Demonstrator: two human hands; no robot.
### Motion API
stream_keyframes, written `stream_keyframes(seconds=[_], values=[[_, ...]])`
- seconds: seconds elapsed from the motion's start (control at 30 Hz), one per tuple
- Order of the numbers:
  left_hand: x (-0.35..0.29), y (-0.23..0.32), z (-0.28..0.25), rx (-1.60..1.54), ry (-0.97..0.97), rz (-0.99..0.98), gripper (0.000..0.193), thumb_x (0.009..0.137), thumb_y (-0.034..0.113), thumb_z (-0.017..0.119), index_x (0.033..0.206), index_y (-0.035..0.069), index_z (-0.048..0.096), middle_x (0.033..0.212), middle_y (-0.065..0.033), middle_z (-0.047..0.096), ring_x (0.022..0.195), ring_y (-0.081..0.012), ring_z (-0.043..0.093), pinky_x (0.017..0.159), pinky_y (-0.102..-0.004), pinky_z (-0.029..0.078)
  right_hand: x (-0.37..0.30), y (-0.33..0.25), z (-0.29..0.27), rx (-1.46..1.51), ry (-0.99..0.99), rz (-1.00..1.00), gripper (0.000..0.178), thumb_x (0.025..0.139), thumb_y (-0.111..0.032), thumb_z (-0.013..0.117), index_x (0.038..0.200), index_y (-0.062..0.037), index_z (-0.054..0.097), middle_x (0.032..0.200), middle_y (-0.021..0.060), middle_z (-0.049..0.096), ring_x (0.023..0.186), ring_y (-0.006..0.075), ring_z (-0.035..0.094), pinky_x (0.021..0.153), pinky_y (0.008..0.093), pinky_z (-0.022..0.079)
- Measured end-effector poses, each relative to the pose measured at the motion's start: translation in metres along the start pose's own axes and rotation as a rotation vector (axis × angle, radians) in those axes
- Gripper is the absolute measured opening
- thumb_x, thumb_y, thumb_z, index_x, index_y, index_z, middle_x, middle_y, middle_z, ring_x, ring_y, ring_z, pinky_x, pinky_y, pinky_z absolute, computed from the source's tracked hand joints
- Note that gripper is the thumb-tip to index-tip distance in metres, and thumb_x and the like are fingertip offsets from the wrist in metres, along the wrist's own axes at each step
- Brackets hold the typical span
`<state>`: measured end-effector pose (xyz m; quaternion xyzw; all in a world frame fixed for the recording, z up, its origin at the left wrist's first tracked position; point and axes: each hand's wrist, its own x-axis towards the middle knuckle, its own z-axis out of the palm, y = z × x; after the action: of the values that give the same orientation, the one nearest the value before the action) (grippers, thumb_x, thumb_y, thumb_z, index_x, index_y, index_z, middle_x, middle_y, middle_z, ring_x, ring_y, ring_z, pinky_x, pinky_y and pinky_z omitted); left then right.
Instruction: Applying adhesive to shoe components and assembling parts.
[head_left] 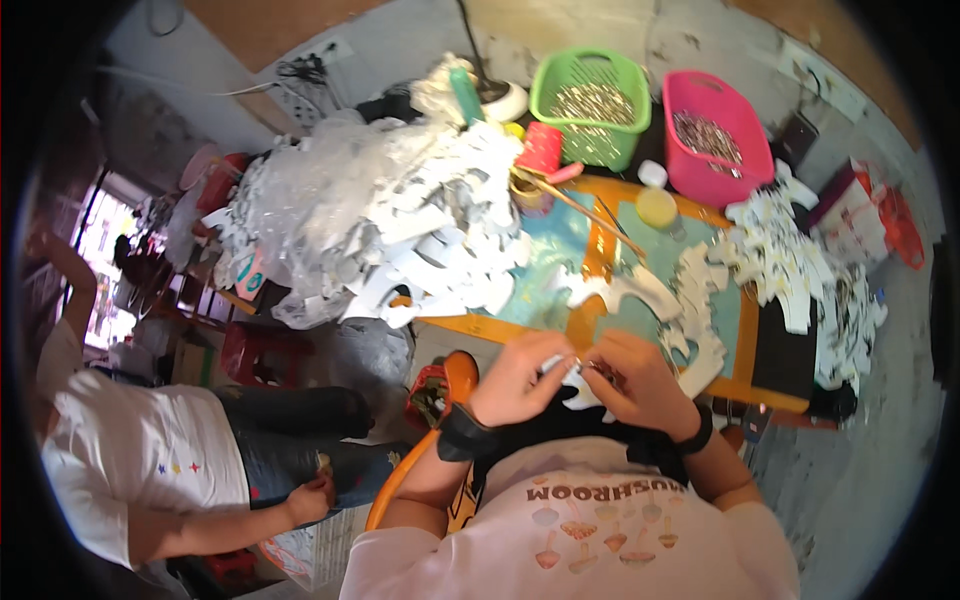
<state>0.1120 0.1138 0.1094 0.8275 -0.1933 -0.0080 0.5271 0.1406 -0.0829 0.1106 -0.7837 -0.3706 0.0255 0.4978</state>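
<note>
Fingers (553, 380) of the left hand (516, 380) and right hand (642, 380), angled toward each other, together pinch a small curved white piece (584, 396), partly hidden, before the orange-edged teal worktop (532, 287), a silvery bit (584, 367) at their tips indistinct.

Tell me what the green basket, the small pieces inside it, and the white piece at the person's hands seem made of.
Green basket: likely plastic, faintly glossy, with a perforated moulded wall. Small pieces: probably shiny metal, judging by their bright glints. White piece: perhaps foam or leather-like sheet, smooth; mostly hidden, so uncertain.
</note>
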Motion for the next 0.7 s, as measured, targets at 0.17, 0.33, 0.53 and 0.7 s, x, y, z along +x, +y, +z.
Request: stream_keyframes(seconds=[0.17,0.33,0.53,0.7], values=[[-0.011,-0.014,0.021,-0.051,0.167,0.081,0.008,0.089,0.007,0.055,0.083,0.001,0.055,0.069,-0.0106,0.049,0.060,-0.0217,0.047,0.052,-0.0301,0.035,-0.005,0.000,0.005,0.086,0.009,0.083,0.011,0.081,-0.011,0.065,0.084,-0.0022,0.059,0.071,0.0096,0.054,0.056,0.0230,0.053,0.052,0.0316,0.041],[-0.020,-0.014,0.035,-0.238,0.158,-0.080,0.011,0.093,0.009,0.051,0.085,0.001,0.053,0.070,-0.0030,0.045,0.062,-0.0098,0.040,0.055,-0.0250,0.032,-0.014,0.011,0.013,0.085,0.024,0.105,0.012,0.082,-0.011,0.065,0.087,-0.0010,0.061,0.071,0.0109,0.058,0.059,0.0237,0.056,0.054,0.0312,0.042],[-0.032,-0.027,0.059,-0.543,0.194,-0.084,0.013,0.097,0.010,0.048,0.087,0.002,0.050,0.079,0.0009,0.045,0.074,-0.0049,0.039,0.065,-0.0208,0.034,-0.025,0.014,0.012,0.221,-0.078,0.145,0.010,0.084,-0.009,0.061,0.085,0.0006,0.060,0.070,0.0115,0.058,0.059,0.0243,0.054,0.054,0.0302,0.040],[-0.024,-0.025,0.058,-0.270,0.314,-0.112,0.013,0.093,0.010,0.052,0.083,0.002,0.052,0.068,0.0003,0.046,0.061,-0.0054,0.039,0.053,-0.0218,0.032,-0.032,0.018,0.023,0.056,0.008,0.100,0.020,0.087,-0.012,0.059,0.071,0.0005,0.055,0.058,0.0108,0.050,0.048,0.0197,0.045,0.046,0.0319,0.033]])
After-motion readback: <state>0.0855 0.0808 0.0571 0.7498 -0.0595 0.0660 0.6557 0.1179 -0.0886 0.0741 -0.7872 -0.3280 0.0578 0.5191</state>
